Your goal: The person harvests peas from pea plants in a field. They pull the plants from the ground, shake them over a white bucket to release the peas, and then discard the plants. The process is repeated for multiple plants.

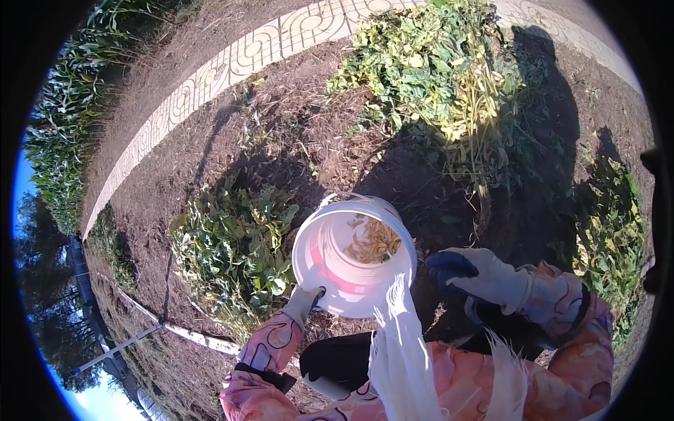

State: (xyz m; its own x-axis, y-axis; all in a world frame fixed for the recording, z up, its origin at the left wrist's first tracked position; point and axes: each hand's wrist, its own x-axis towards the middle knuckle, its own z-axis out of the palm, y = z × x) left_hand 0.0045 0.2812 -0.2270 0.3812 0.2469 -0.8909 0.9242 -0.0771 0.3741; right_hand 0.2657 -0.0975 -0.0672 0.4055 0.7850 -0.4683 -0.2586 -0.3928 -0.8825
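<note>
A white plastic bucket (304, 247) stands tilted before me, its mouth facing up towards the camera. Yellowish-brown pods (376, 243) lie inside at its bottom. My left hand (304, 305), in a white glove with dark blue palm coating, grips the bucket's near left rim. To the right of the bucket is my right hand (482, 273), gloved the same way, fingers pointing towards the bucket with a gap between; nothing shows in it, though its palm side is partly hidden. White frayed cloth ends (403, 337) hang down in front of the bucket's near side.
A large heap of leafy plants with pods (421, 68) lies beyond the bucket. Other leafy piles lie left (237, 242) and far right (611, 237). A patterned paved strip (253, 44) curves behind, with corn plants (68, 110) at the left. A pale pole (200, 337) lies at lower left.
</note>
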